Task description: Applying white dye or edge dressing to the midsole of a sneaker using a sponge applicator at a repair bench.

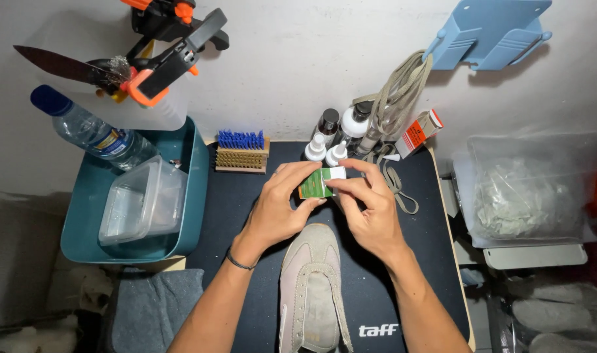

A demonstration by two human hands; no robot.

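Pinching a small green box (316, 184) between them, the left hand (277, 212) and right hand (369, 210) hold it above the shoe (309, 287), long axis crosswise, toward the desk's (233, 196) far edge.

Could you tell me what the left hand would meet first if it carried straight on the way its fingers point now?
Probably the small white dropper bottles just past the green box in the left hand's grip, though depth is hard to judge.

Small green box (316, 184) mid-mat; orange-white box (419, 133) against the wall
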